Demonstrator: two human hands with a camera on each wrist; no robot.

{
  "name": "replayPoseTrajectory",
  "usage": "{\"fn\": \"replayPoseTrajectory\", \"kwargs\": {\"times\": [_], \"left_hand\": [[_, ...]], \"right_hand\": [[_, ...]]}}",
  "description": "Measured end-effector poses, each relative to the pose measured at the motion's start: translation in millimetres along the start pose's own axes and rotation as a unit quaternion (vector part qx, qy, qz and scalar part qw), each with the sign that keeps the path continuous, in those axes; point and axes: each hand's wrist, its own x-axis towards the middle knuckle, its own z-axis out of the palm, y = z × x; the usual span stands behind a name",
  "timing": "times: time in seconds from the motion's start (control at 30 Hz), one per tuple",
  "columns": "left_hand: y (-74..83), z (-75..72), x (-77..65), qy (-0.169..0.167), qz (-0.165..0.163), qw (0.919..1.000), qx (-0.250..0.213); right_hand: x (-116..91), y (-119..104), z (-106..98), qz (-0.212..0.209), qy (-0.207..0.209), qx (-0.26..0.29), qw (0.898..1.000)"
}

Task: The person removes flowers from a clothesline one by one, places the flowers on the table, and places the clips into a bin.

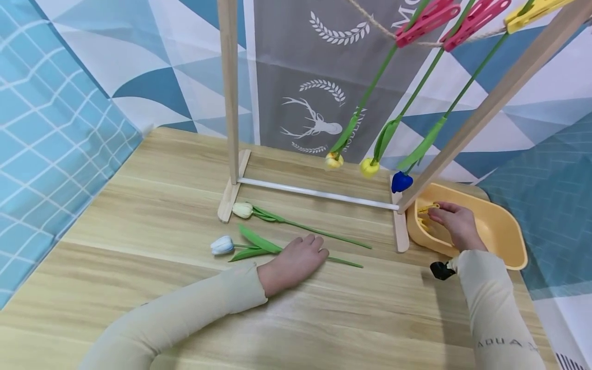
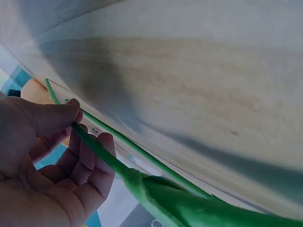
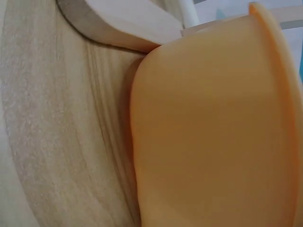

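My left hand (image 1: pixel 293 262) pinches the green stem of a pale blue-white artificial tulip (image 1: pixel 223 245) between thumb and fingers. In the left wrist view, the stem (image 2: pixel 99 150) runs through the fingertips and a second stem (image 2: pixel 142 151) passes beside it. Farther back on the table lies a cream tulip (image 1: pixel 242 209). Over the left end of an orange basin (image 1: pixel 501 228), my right hand (image 1: pixel 455 225) pinches a yellow clothespin (image 1: pixel 430 207). More yellow clothespins (image 1: pixel 423 224) lie inside, just below the fingers. Only the basin's outer wall (image 3: pixel 213 123) shows in the right wrist view, the hand being hidden.
A wooden frame (image 1: pixel 228 92) with a white crossbar (image 1: pixel 319 193) stands across the table (image 1: pixel 152 205). From its rope (image 1: pixel 376 21), pink clothespins (image 1: pixel 427 21) and a yellow peg (image 1: pixel 532 13) hold three tulips upside down: pale yellow (image 1: pixel 334 160), yellow (image 1: pixel 369 167) and blue (image 1: pixel 401 182).
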Motion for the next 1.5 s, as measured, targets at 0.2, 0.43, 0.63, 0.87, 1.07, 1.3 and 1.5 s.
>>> {"fn": "replayPoseTrajectory", "kwargs": {"times": [0.2, 0.43, 0.63, 0.87, 1.07, 1.3, 1.5], "left_hand": [[-0.4, 0.6, 0.0, 0.015, -0.001, 0.9998, 0.015], [-0.1, 0.2, 0.7, 0.020, -0.006, 0.9996, 0.020], [0.9, -1.3, 2.5, 0.003, -0.013, 0.9995, 0.027], [1.7, -1.3, 3.1, -0.007, -0.013, 0.9995, 0.026], [1.2, -0.7, 2.1, -0.013, -0.011, 0.9994, 0.028], [0.3, -1.6, 0.9, -0.028, -0.015, 0.9992, 0.026], [-0.5, -1.4, 0.2, -0.041, -0.021, 0.9989, 0.012]], "right_hand": [[6, 2, -1, 0.001, 0.004, -0.007, 1.000], [7, 4, -6, -0.010, -0.006, -0.076, 0.997], [8, 5, -9, 0.009, -0.042, -0.135, 0.990], [12, 5, -10, 0.042, -0.072, -0.166, 0.983], [14, 5, -11, 0.063, -0.088, -0.171, 0.979], [18, 4, -10, 0.065, -0.087, -0.177, 0.978], [19, 4, -8, 0.067, -0.086, -0.172, 0.979]]}}
